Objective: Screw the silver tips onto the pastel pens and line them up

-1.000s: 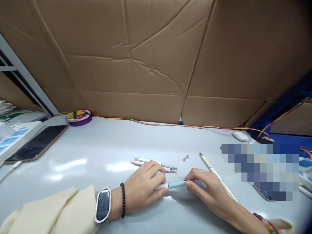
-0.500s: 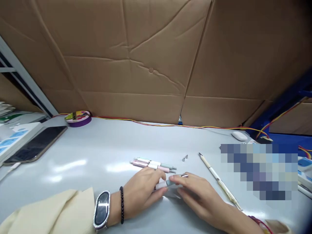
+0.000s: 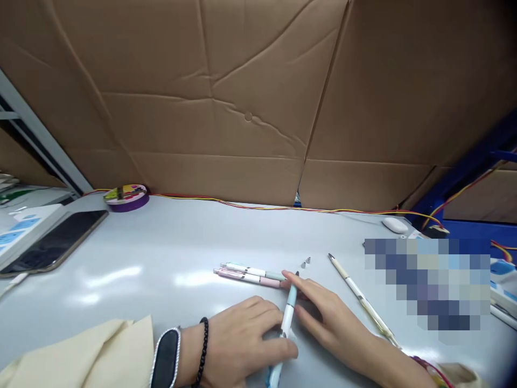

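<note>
A light-blue and white pen [image 3: 287, 318] slants upward between my hands, its dark tip pointing away. My left hand [image 3: 250, 337] has thumb and fingers closed around its lower barrel. The thumb and index finger of my right hand [image 3: 331, 312] close on the blue grip near the tip. Just beyond lie a white-and-green pen [image 3: 250, 270] and a white-and-pink pen [image 3: 246, 277], side by side; my right fingers partly cover their right ends. Two small silver cone-shaped pieces [image 3: 306, 263] rest on the table past my right index finger.
A cream-and-white pen [image 3: 359, 296] lies right of my right hand. Further out are a phone [image 3: 56, 242], a power strip [image 3: 28, 229], a purple tape roll [image 3: 127, 198] and a white mouse [image 3: 395, 224]. Cables run along the cardboard wall [image 3: 226, 178]. A blurred patch hides things at right.
The pen has turned from lying nearly sideways to pointing away from me. My left hand has moved nearer and down along the barrel; my right fingers have shifted up towards its tip.
</note>
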Tool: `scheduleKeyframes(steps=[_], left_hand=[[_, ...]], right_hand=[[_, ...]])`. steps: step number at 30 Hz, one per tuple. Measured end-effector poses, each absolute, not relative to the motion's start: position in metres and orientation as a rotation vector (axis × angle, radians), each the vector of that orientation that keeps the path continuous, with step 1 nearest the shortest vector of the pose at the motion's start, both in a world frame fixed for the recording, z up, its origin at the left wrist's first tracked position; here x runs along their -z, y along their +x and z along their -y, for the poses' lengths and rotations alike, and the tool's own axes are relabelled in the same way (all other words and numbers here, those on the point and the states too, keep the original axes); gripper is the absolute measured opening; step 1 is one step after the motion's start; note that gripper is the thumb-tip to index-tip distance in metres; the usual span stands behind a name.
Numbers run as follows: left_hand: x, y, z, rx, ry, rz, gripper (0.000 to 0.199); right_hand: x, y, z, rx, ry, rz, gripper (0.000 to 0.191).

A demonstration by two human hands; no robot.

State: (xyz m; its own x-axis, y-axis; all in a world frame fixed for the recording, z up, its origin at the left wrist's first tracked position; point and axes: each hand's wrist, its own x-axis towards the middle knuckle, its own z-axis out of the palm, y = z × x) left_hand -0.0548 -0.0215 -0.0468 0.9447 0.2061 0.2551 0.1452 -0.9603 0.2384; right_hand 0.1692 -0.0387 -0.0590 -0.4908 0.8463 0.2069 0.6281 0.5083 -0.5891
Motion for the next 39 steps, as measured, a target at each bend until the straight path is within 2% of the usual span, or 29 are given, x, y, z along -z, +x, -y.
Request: scheduleKeyframes(steps=[4, 10, 25, 31, 35, 39], left_hand=[[0.051, -0.054, 0.022, -0.462, 2.967, -0.315, 0.039], [0.050, -0.054, 0.019, -0.491, 2.982, -0.250, 0.048], [0.049, -0.055, 0.022, -0.356, 3.068, -0.335, 0.042], [0.049, -0.056, 0.023, -0.352, 2.949, -0.468, 0.050], [0.049, -0.058, 0.021, -0.436, 2.861, -0.436, 0.058], [0.049, -0.060, 0.019, -0.584, 2.854, -0.409, 0.060]], right_hand=[[0.058, 0.170, 0.040, -0.628, -1.219, 2.282, 0.052], [0.058, 0.171, 0.040, -0.643, -1.216, 2.296, 0.051], [0.057, 0.171, 0.039, -0.656, -1.238, 2.251, 0.050], [0.042, 0.166, 0.044, -0.642, -0.909, 2.396, 0.049], [0.034, 0.166, 0.047, -0.494, -0.783, 2.346, 0.045], [0.034, 0.173, 0.046, -0.264, -0.844, 2.219, 0.031]])
